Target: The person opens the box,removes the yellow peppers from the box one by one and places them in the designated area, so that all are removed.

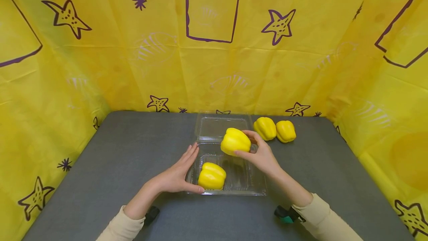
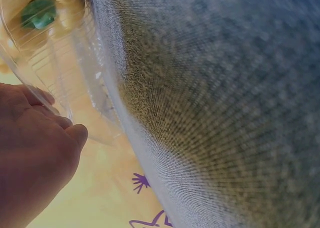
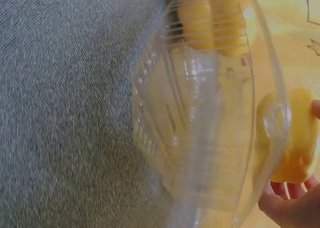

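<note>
A clear plastic clamshell container [image 1: 234, 192] lies unfolded on the table, its lid [image 1: 214, 126] hinged back at the far side. One yellow bell pepper [image 1: 212, 176] sits inside its base, at the front left. My right hand [image 1: 264, 157] grips a second yellow bell pepper [image 1: 235, 141] between thumb and fingers, above the back of the base. In the right wrist view this held pepper [image 3: 297, 153] shows partly through the clear wall. My left hand [image 1: 174, 177] rests along the container's left side with straight fingers, the thumb at the front edge.
Two more yellow bell peppers, a larger one [image 1: 265, 128] and a smaller one [image 1: 285, 131], lie side by side right of the lid. The dark grey table [image 1: 140, 140] is bounded behind and at both sides by yellow patterned cloth [image 1: 207, 62].
</note>
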Motion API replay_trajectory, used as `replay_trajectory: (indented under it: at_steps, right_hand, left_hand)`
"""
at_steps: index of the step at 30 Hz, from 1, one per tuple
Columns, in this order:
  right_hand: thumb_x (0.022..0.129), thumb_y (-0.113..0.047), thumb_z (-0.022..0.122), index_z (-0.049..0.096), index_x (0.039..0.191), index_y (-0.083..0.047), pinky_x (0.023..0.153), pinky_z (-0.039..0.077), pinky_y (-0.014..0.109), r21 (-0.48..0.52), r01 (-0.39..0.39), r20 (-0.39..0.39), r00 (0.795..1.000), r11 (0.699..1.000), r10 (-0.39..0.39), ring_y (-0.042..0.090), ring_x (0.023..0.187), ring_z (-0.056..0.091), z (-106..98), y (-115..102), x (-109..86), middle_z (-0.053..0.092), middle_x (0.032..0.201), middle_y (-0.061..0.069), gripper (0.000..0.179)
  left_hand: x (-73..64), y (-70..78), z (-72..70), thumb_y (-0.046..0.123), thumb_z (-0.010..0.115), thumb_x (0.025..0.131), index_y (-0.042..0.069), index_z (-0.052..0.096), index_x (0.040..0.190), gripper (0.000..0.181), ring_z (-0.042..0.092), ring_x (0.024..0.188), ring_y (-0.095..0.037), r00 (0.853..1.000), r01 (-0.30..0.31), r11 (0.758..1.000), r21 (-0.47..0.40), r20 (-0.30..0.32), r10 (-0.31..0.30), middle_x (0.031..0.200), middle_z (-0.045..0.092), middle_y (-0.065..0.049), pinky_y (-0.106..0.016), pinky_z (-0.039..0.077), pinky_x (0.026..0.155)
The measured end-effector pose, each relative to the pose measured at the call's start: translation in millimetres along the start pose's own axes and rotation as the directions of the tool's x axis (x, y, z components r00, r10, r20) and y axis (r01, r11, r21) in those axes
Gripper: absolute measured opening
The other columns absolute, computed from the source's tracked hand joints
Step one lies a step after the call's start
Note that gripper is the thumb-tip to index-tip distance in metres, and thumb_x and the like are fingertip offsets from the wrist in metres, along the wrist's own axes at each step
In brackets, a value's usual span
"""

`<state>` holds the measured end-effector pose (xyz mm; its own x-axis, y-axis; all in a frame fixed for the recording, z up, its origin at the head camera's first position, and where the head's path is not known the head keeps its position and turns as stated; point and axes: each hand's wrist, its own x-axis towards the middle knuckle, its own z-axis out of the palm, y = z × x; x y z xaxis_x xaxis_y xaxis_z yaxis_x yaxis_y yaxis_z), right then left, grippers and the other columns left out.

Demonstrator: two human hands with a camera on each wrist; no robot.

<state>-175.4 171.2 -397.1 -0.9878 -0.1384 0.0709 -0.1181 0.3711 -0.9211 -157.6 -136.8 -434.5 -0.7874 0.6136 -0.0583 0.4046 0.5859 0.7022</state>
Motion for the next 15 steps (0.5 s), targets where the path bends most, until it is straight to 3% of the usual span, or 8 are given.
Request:
replay_trajectory:
  at_steps: [11, 15]
  right_hand:
    - [0.081, -0.025, 0.081, 0.046, 0.141, -0.010, 0.084, 0.050, 0.028, -0.009, -0.015, -0.073, 0.997, 1.000, 0.014, 0.028, 0.119, 0.047, -25.0, 4.8, -2.4, 0.050, 0.136, 0.010, 0.071]
    - [0.082, -0.026, 0.080, 0.045, 0.142, -0.008, 0.082, 0.048, 0.029, -0.036, -0.018, -0.104, 0.995, 0.999, 0.014, 0.029, 0.118, 0.048, -33.3, 7.2, -4.1, 0.049, 0.137, 0.011, 0.071]
  left_hand:
    - [0.2, 0.7, 0.3, 0.055, 0.081, 0.071, 0.009, -0.001, 0.157, 0.128, -0.013, 0.147, -0.022, 1.000, 0.007, 1.000, 0.005, 0.006, -0.007, 0.162, -0.014, -0.001, -0.056, 0.012, 0.114]
    - [0.2, 0.0, 0.2, 0.055, 0.082, 0.071, 0.007, 0.000, 0.157, 0.128, -0.012, 0.147, -0.022, 1.000, 0.004, 1.000, -0.002, 0.003, -0.004, 0.163, -0.013, -0.001, -0.057, 0.012, 0.114]
